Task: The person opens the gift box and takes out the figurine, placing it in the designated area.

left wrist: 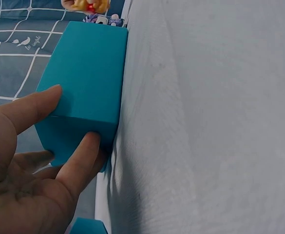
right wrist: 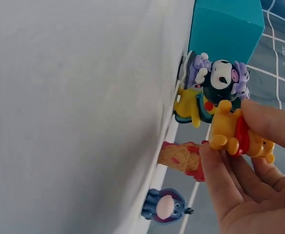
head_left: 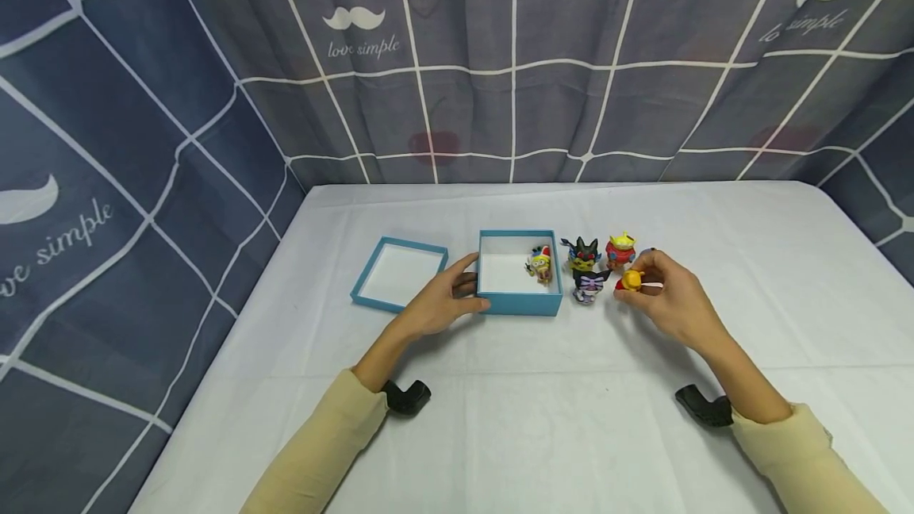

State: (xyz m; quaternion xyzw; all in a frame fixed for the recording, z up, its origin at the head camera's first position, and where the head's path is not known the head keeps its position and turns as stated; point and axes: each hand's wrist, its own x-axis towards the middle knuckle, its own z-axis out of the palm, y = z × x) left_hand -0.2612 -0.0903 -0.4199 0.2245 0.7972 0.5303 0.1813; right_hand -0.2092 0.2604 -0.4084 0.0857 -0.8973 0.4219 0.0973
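Observation:
My left hand [head_left: 448, 300] holds the left end of an uncovered blue box [head_left: 520, 304], its thumb at the front corner and its other fingers along the left wall. Inside, on the right, lies a small yellow figurine [head_left: 540, 263] with red and blue parts. To the right of the box, my right hand [head_left: 667, 292] pinches a Winnie the Pooh figurine [right wrist: 242, 134] above the table, head up. Close by stand a black-and-purple Kuromi figurine [head_left: 589, 285], a dark-horned yellow figurine [head_left: 584, 254] and a green-headed figurine [head_left: 620, 251] in red. A blue Eeyore figurine [right wrist: 164, 205] is mostly hidden behind the right hand in the head view.
The blue-rimmed lid [head_left: 400, 272] lies inside-up to the left of the box. A white cloth [head_left: 528, 403] covers the table. Grey-blue curtains [head_left: 464, 117] with white lines hang behind it and at both sides. Each wrist carries a black mount [head_left: 407, 398].

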